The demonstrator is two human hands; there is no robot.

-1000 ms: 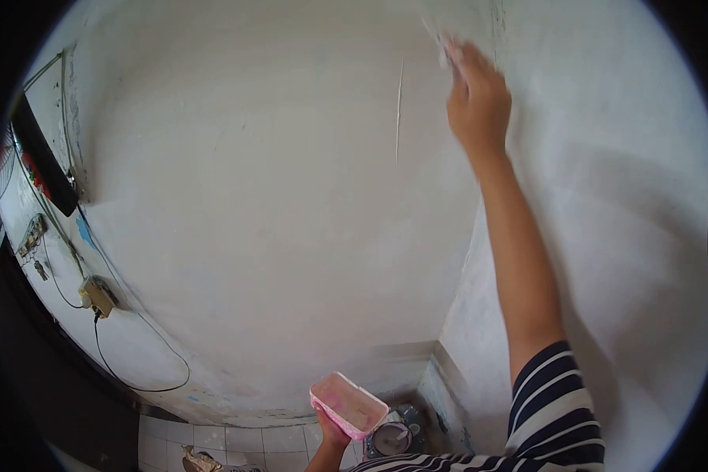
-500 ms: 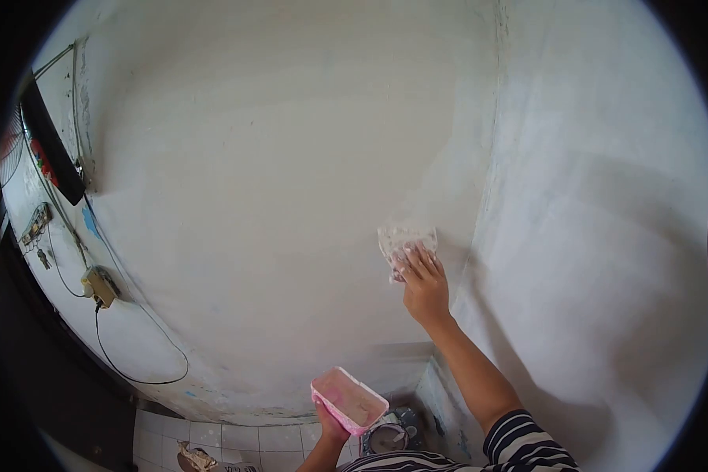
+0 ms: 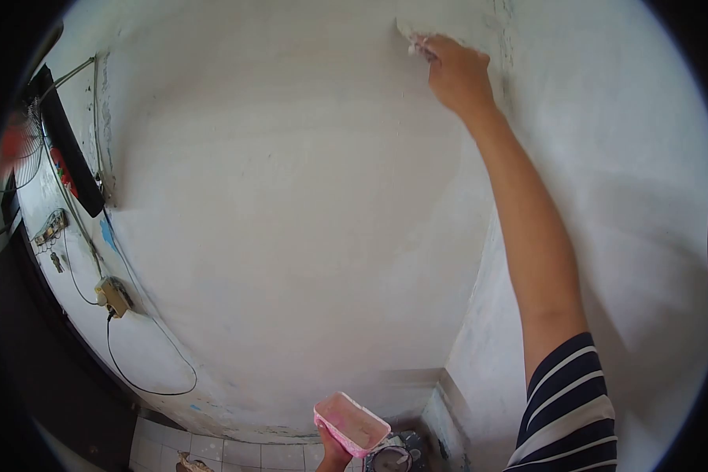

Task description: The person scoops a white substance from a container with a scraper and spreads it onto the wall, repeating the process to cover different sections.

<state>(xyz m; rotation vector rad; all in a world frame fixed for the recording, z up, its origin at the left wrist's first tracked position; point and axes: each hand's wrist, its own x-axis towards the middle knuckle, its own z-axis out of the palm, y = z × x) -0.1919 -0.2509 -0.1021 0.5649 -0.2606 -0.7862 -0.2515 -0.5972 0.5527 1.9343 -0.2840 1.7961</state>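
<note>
My right hand (image 3: 456, 69) is raised high near the wall corner, fingers closed round a pale, paste-smeared scraper (image 3: 407, 33) whose blade is against the wall (image 3: 291, 204). Low in the view, my left hand (image 3: 334, 450) grips a pink rectangular tub (image 3: 352, 425) from its left side. The tub is tilted toward me, and pinkish-white paste coats its inside.
On the left wall are a socket box (image 3: 114, 297) with a looping black cable, hanging keys (image 3: 57, 262), a long dark panel (image 3: 71, 145) and a fan (image 3: 25, 145). A dark round appliance (image 3: 389, 458) stands below the tub on the tiled floor (image 3: 244, 454).
My right hand has moved up the wall with the scraper, from mid-height to near the top. The tub in my left hand sits slightly lower in view.
</note>
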